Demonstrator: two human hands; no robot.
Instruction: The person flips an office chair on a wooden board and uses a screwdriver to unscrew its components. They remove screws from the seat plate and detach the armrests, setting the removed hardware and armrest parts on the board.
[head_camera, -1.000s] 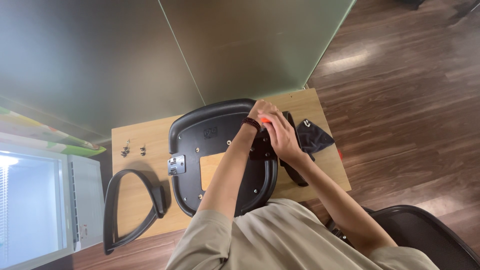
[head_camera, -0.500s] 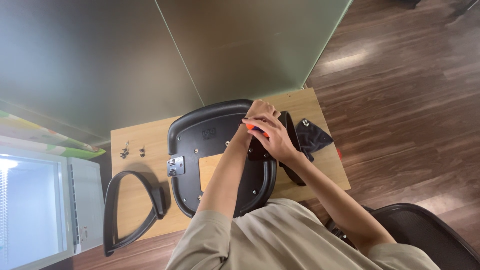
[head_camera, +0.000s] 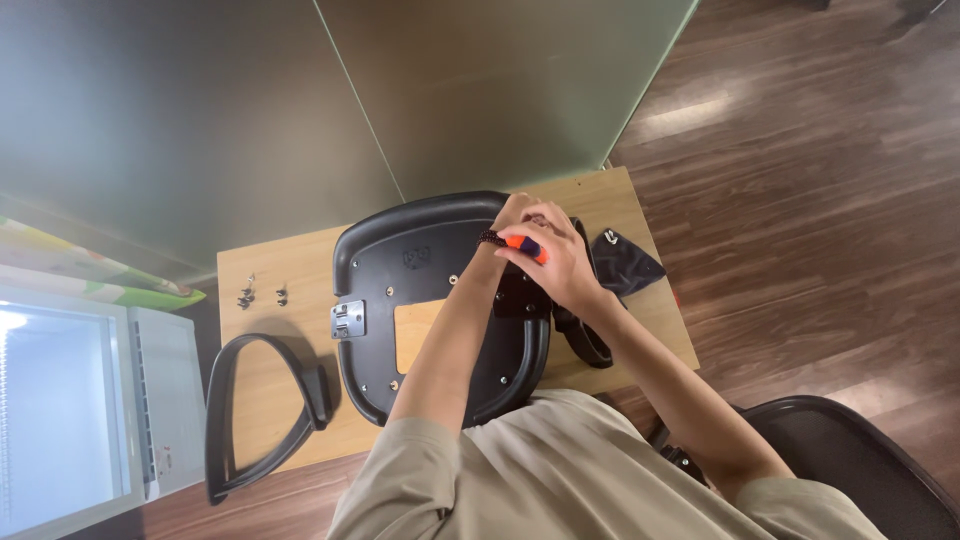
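Label on seat underside: a small embossed mark (head_camera: 417, 257) moulded into the black plastic, towards the far side of the seat pan, same black as the shell, rounded outline, too small to make out further.
Bright panel: a pale, glowing rectangular surface (head_camera: 55, 410) at the near left, white-blue, set in a white frame; whether it is a screen cannot be told.
Sticker on frame: a tiny reddish mark (head_camera: 165, 462) on the white frame's near right edge.
Packages: none visible.

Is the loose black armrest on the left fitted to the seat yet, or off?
Off. The armrest lies flat on the wooden table, apart from the seat shell; both hands work at the seat's far edge.
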